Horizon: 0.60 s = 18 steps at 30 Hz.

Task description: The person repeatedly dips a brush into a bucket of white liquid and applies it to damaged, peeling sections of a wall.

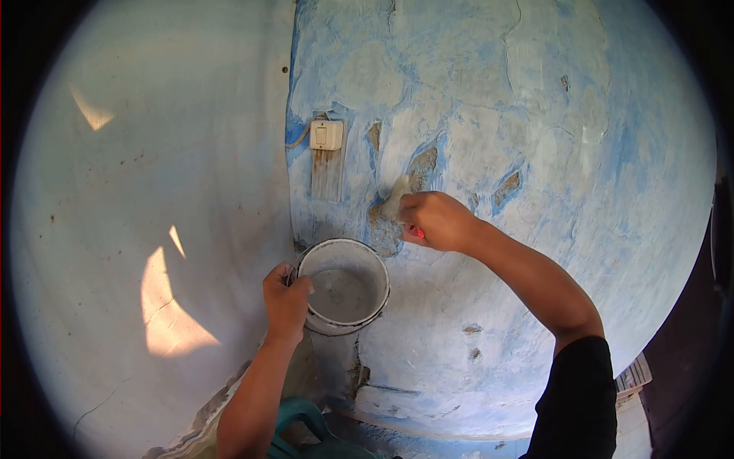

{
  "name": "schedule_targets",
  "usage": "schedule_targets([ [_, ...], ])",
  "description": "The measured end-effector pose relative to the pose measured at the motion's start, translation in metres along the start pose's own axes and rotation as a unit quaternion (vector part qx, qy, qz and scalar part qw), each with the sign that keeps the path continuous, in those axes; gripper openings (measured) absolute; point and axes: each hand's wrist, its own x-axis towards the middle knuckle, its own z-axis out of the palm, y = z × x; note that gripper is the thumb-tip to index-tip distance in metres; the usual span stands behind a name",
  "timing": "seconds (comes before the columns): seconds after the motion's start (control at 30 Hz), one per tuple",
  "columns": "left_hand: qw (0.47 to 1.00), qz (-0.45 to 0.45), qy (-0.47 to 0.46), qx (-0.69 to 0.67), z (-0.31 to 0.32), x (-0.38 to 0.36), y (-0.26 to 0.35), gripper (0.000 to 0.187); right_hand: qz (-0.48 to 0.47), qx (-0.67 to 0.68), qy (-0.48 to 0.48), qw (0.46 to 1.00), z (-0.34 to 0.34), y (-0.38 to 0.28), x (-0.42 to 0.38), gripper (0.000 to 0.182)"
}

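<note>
My left hand (286, 300) grips the rim of a round bucket (384, 294), thumb over the edge and fingers outside. The bucket tilts towards me, its inside smeared with grey, with a grey layer at the bottom. My right hand (440, 220) is closed around a hand tool with a pale, flat head (394, 197) and a bit of red handle at the fist. The head overlaps a bare patch (384, 229) where paint is gone from the blue-white wall (489, 306). The tool's exact kind is hard to tell, as my fist covers most of it.
A light switch (326, 135) with a cable sits on the wall above the bucket. More chipped spots (507, 188) lie to the right. A pale panel (206, 214) fills the left side. Below, a green plastic chair (306, 417) stands near my left forearm.
</note>
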Motion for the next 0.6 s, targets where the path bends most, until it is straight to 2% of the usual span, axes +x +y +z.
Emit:
schedule_targets([
  [0.03,1.0,0.004,0.0,0.001,0.0,0.0,0.0,0.013,0.0,0.0,0.0,1.0,-0.002,-0.001,0.001,0.012],
  [0.1,1.0,0.003,0.0,0.001,-0.001,0.0,-0.003,0.014,-0.019,-0.011,0.066,0.998,-0.011,0.001,0.007,0.012],
  [0.23,1.0,-0.014,0.001,0.013,0.0,-0.003,0.0,0.015,0.043,-0.111,0.167,0.979,-0.024,0.015,0.013,0.013],
  [0.3,1.0,-0.008,0.003,0.013,-0.003,-0.001,-0.005,0.015,0.049,-0.126,0.13,0.982,-0.007,0.01,0.006,0.014],
  [0.37,1.0,-0.003,0.004,0.011,-0.004,-0.003,-0.007,0.016,0.01,-0.098,0.047,0.994,0.003,-0.005,0.001,0.016],
  [0.43,1.0,-0.002,0.005,-0.003,-0.004,-0.004,-0.003,0.017,-0.011,-0.079,0.05,0.996,-0.006,-0.009,0.001,0.016],
  [0.5,1.0,-0.005,0.003,-0.003,-0.004,-0.005,-0.004,0.017,-0.002,-0.04,0.114,0.993,-0.023,-0.006,0.003,0.015],
  [0.53,1.0,-0.009,0.001,0.0,-0.005,-0.005,-0.004,0.016,-0.003,-0.04,0.115,0.993,-0.03,0.0,0.005,0.015],
  [0.6,1.0,-0.008,0.002,0.0,-0.006,-0.003,-0.008,0.016,0.035,-0.12,0.172,0.977,-0.04,0.011,0.006,0.015],
])
